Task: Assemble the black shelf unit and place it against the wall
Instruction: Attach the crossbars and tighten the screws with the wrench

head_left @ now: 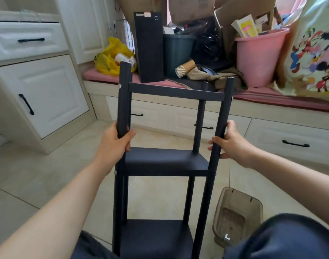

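Observation:
The black shelf unit [165,161] stands upright in front of me on the tiled floor. It has round black posts, a top shelf, a middle shelf and a bottom shelf. My left hand [115,141] grips the near left post just above the middle shelf. My right hand [229,141] grips the near right post at about the same height. Small pale screw heads show on the posts at the shelf joints. The unit's feet are out of view below the frame.
A low window bench with drawers [197,116] runs across the back, loaded with a black box [148,47], a dark bin [176,51], a pink bucket [260,57] and a yellow bag [111,58]. White cabinets [38,94] stand left. A brown plastic tray [236,215] lies on the floor right.

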Tool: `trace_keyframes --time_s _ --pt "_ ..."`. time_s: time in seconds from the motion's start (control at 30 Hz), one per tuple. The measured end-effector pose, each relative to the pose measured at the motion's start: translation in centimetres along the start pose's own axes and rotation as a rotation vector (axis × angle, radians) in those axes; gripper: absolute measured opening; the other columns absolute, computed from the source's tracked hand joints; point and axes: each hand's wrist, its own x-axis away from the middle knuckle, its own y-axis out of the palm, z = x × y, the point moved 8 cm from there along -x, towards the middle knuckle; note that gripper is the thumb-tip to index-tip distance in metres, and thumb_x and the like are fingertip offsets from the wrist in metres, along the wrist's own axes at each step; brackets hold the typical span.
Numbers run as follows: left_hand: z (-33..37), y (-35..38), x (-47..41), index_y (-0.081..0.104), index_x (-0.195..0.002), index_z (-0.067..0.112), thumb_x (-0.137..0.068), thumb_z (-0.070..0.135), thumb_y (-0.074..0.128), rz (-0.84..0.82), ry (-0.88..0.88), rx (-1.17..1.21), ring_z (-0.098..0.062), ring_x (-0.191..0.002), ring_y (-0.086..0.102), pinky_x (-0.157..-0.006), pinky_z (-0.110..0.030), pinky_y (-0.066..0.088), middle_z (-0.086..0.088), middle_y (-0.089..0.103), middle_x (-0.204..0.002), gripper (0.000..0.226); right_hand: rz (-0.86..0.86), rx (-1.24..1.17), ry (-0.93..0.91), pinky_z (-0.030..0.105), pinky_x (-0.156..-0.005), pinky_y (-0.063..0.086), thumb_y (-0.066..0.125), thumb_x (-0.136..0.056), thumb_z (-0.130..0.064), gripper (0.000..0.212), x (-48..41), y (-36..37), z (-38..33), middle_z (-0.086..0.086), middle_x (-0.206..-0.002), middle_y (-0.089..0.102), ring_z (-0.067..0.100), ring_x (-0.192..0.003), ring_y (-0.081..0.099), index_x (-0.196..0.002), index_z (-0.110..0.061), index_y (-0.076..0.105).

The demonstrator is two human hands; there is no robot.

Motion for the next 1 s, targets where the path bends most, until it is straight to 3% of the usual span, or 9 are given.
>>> trace_keyframes --time_s 0.1,0.2,0.3,0.37,0.5,0.73,1.0 --pt "-0.9 -0.5 -0.7 0.056 -0.101 0.007 -0.099 0.023 0.062 0.036 -0.046 0.028 -0.007 -0.049 0.049 -0.051 -0.015 0.047 -0.006 0.051 -0.064 0.018 0.035 -0.021 -0.042 0.046 -0.076 0.060 0.051 -0.102 -0.013 0.033 -0.5 0.8 -0.2 0.011 -0.106 0.065 0.025 -0.094 0.070 -0.124 -0.027 0.031" --pt "-0.8 0.0 -2.1 0.056 -0.102 0.003 -0.098 0.023 0.064 0.060 -0.058 0.044 -0.007 -0.048 0.047 -0.048 -0.015 0.046 -0.007 0.050 -0.064 0.023 0.084 -0.087 -0.102 0.049 -0.082 0.059 0.049 -0.103 -0.015 0.029 -1.6 0.8 -0.3 0.010 -0.099 0.065 0.020 -0.084 0.068 -0.123 -0.029 0.034" --pt "-0.2 0.6 -4.5 0.056 -0.096 0.006 -0.098 0.023 0.065 0.075 -0.040 0.058 -0.010 -0.047 0.045 -0.051 -0.023 0.046 -0.003 0.047 -0.060 0.019 0.115 -0.181 -0.162 0.045 -0.081 0.060 0.047 -0.104 -0.014 0.027 -3.7 0.5 -1.1 0.009 -0.086 0.058 0.019 -0.076 0.061 -0.124 -0.029 0.036" --pt "-0.3 1.2 -6.5 0.054 -0.089 0.012 -0.098 0.024 0.065 0.086 -0.044 0.088 -0.011 -0.047 0.042 -0.052 -0.030 0.044 0.004 0.044 -0.055 0.018 0.124 -0.224 -0.201 0.040 -0.076 0.059 0.046 -0.104 -0.013 0.027 -5.6 0.4 -1.8 0.008 -0.079 0.055 0.019 -0.072 0.056 -0.124 -0.029 0.037" --pt "-1.4 3.0 -11.4 0.054 -0.088 0.013 -0.099 0.023 0.064 0.122 -0.081 0.142 -0.011 -0.046 0.038 -0.046 -0.027 0.039 0.006 0.042 -0.056 0.018 0.157 -0.254 -0.267 0.026 -0.057 0.049 0.044 -0.104 -0.010 0.029 -10.9 -0.2 -3.2 0.005 -0.071 0.051 0.016 -0.062 0.050 -0.124 -0.030 0.041" --pt "-2.2 6.5 -19.6 0.053 -0.087 0.014 -0.099 0.025 0.063 0.150 -0.155 0.114 -0.012 -0.046 0.038 -0.043 -0.022 0.038 0.000 0.041 -0.059 0.019 0.207 -0.207 -0.200 0.031 -0.061 0.048 0.046 -0.104 -0.014 0.030 -20.4 -1.4 -4.5 0.005 -0.075 0.051 0.013 -0.065 0.051 -0.129 -0.030 0.043" --pt "5.5 5.2 -26.4 0.052 -0.084 0.013 -0.099 0.025 0.062 0.144 -0.217 0.075 -0.008 -0.045 0.041 -0.044 -0.019 0.039 0.006 0.042 -0.053 0.022 0.191 -0.197 -0.154 0.027 -0.059 0.047 0.046 -0.103 -0.008 0.026 -24.0 -5.2 -14.1 0.004 -0.069 0.051 0.011 -0.060 0.050 -0.124 -0.022 0.043"
